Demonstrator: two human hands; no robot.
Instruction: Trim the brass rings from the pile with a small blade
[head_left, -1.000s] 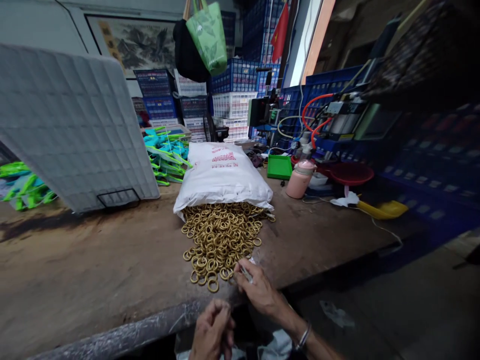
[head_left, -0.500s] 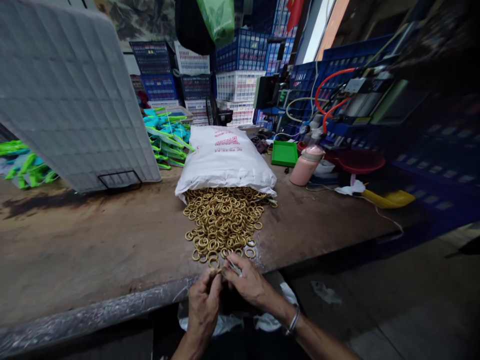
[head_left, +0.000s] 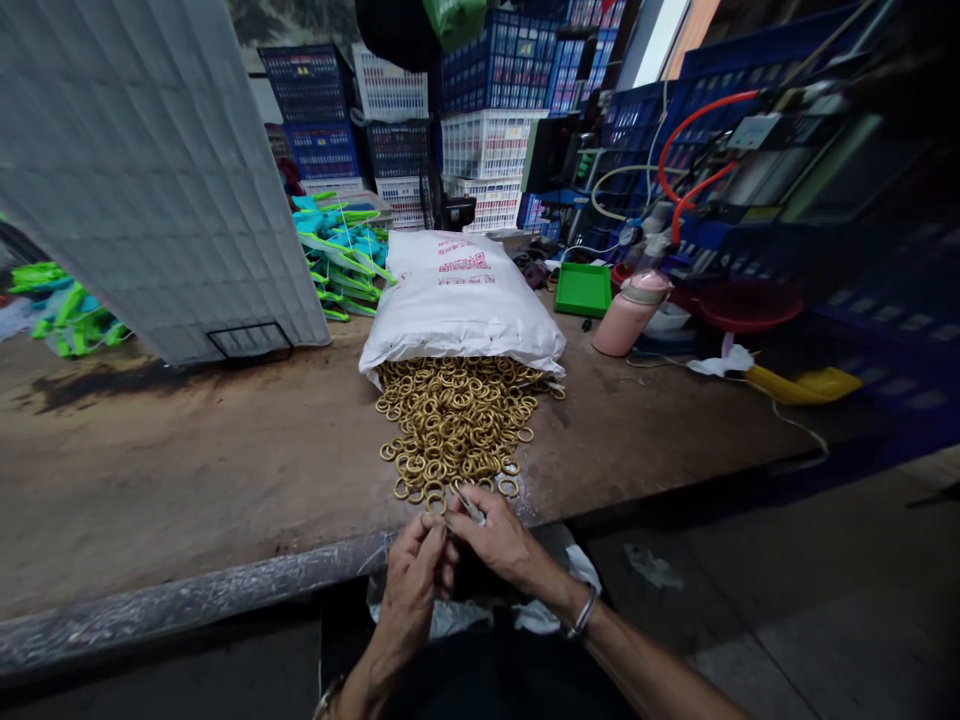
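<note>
Just off the table's front edge, my left hand [head_left: 416,572] pinches with thumb and forefinger on what looks like a gold-coloured ring, mostly hidden by the fingers. Close against it, my right hand [head_left: 501,540] is closed round a small silvery metal tool [head_left: 472,508], its tip pointing toward the rings. The tool's exact kind is too small to tell. Right in front of both hands spreads a heap of gold-coloured rings [head_left: 457,425], spilling from the open mouth of a white sack [head_left: 465,300] with red print. The fingertips of both hands nearly meet.
A brown table [head_left: 225,460] has a plastic-wrapped front edge. At left stand a tall white ribbed panel [head_left: 165,180] and green-and-blue plastic pieces [head_left: 341,250]. To the right are a green tray [head_left: 583,290], a pink bottle [head_left: 631,315] and a yellow scoop [head_left: 806,385]. Crates [head_left: 491,140] are stacked behind.
The view has tilted down and shifted slightly, so the table things appear higher and further right. Both hands stay together at the table edge, with the tool still in my right hand.
</note>
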